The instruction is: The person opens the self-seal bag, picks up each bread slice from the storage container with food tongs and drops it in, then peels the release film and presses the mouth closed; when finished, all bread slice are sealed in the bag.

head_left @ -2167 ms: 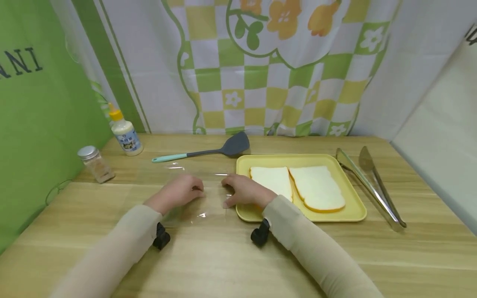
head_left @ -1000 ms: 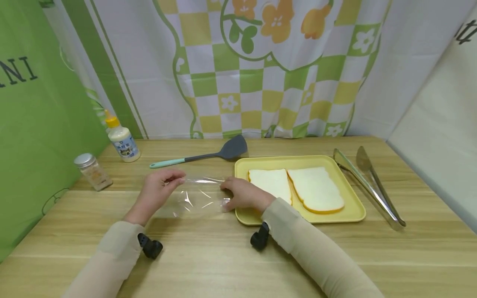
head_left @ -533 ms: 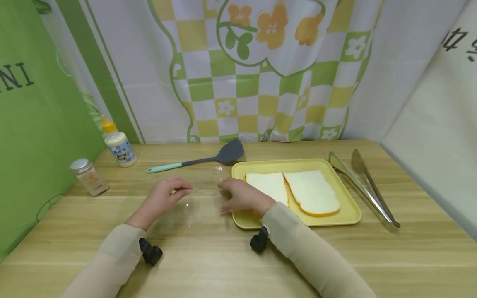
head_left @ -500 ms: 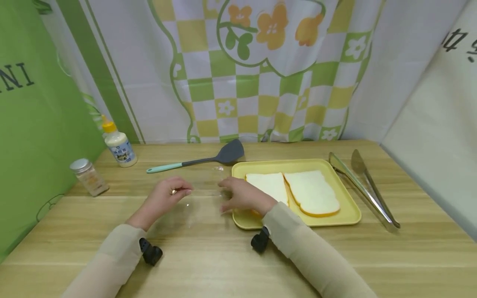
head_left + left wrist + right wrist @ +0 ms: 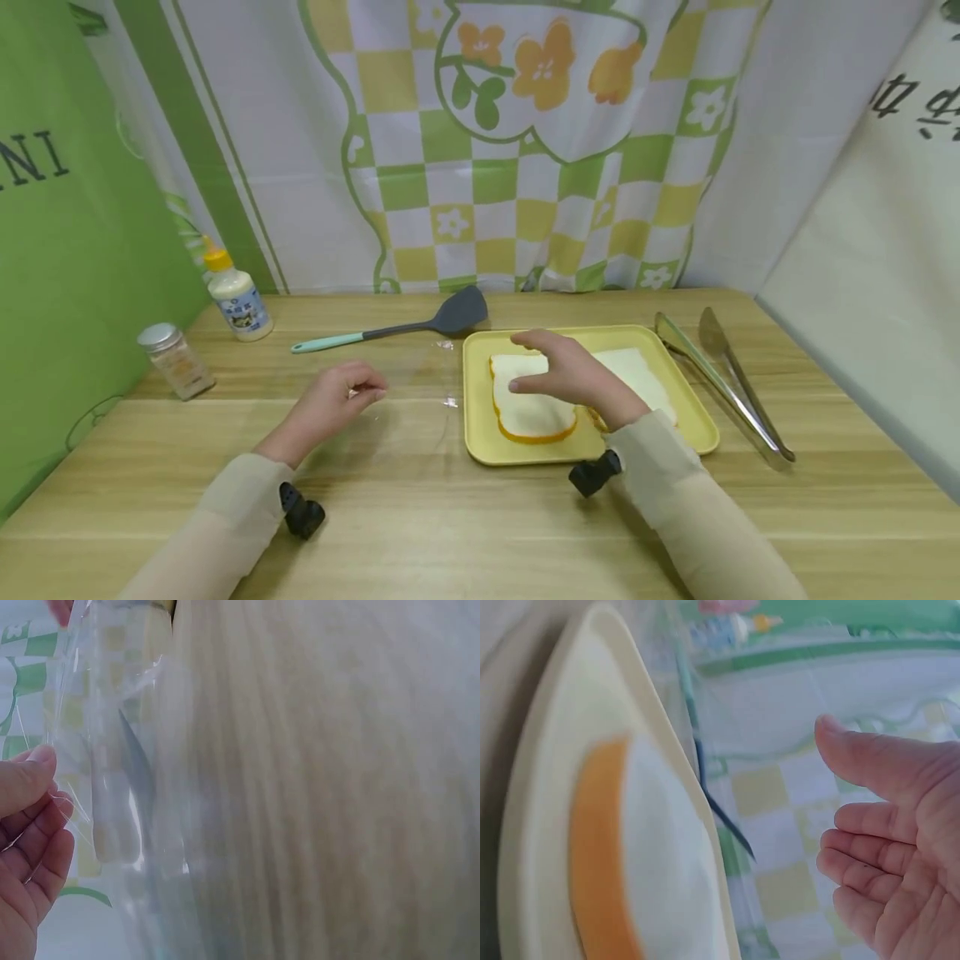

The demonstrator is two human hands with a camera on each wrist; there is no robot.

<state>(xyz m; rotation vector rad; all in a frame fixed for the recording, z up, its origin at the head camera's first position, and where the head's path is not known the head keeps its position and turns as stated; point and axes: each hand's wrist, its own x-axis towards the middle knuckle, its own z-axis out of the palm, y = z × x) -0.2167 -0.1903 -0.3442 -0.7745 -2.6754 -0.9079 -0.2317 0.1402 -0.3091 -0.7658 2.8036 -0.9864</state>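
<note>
My left hand point(image 5: 326, 408) pinches the edge of a clear plastic bag point(image 5: 127, 772) between thumb and fingers. In the head view the bag lies left of the yellow tray point(image 5: 477, 392) and shows mostly as glints. Over the tray, my right hand point(image 5: 573, 375) hovers with thumb and fingers spread apart and nothing between them. Below it lies the left bread slice point(image 5: 532, 412), white with an orange-brown crust. The right wrist view shows that slice apart from the fingers. A second bread slice point(image 5: 637, 379) sits beside it, partly hidden by my right hand and wrist.
Behind the bag lies a spatula point(image 5: 459, 313) with a mint handle. Metal tongs point(image 5: 723, 383) rest right of the tray. A yellow-capped squeeze bottle point(image 5: 242, 304) and a silver-lidded jar point(image 5: 178, 362) stand at the back left. A patterned curtain point(image 5: 495, 192) hangs behind the table.
My left hand drew back to the left, pinching the bag. My right hand let go of the bag's right edge and moved right, over the bread slices.
</note>
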